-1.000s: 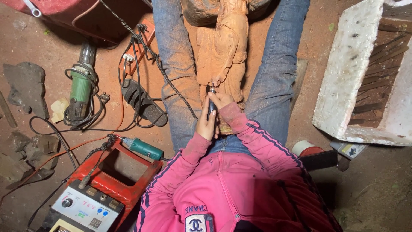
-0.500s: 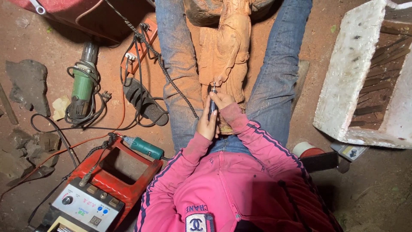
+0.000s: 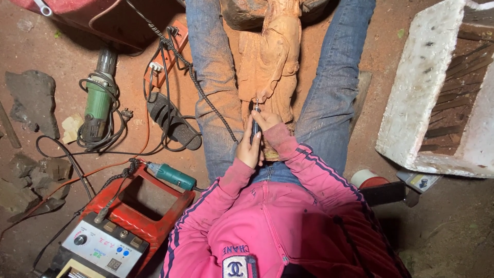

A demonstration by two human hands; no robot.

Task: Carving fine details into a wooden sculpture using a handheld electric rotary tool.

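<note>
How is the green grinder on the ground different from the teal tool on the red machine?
The green grinder is bigger and lies on the dirt, wrapped in its black cord. The teal tool is slimmer and rests across the red machine, with a thin metal tip. Both lie unused, away from the hands.

Matt, rough-carved wood figure (image 3: 270,62); glossy green plastic grinder (image 3: 98,103).
</note>
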